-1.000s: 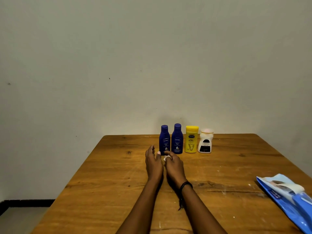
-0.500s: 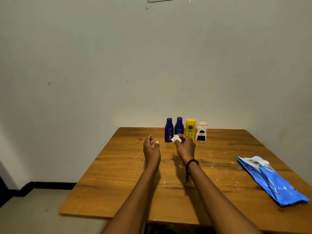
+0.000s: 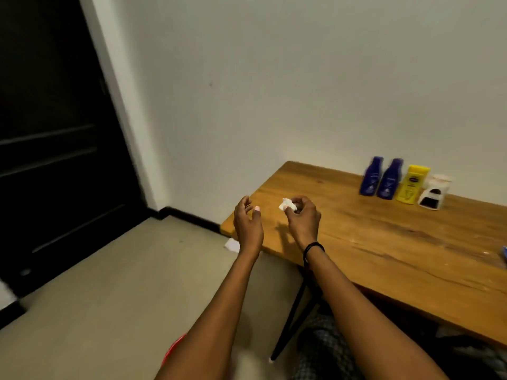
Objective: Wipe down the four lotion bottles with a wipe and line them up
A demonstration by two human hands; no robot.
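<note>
Four lotion bottles stand in a row at the back of the wooden table, against the wall: a blue bottle, a second blue bottle, a yellow bottle and a short white bottle. My right hand is over the table's left corner, fingers closed on a crumpled white wipe. My left hand hovers beside it at the table's left edge, fingers apart and holding nothing. Both hands are well to the left of the bottles.
A dark door fills the left of the view. A white scrap lies on the floor below the table's corner. A blue packet's edge shows at the far right. A black table leg angles down.
The view has swung left and down, bringing the door and floor into sight. Both hands moved from in front of the bottles to the table's left corner; the right still grips the wipe.
</note>
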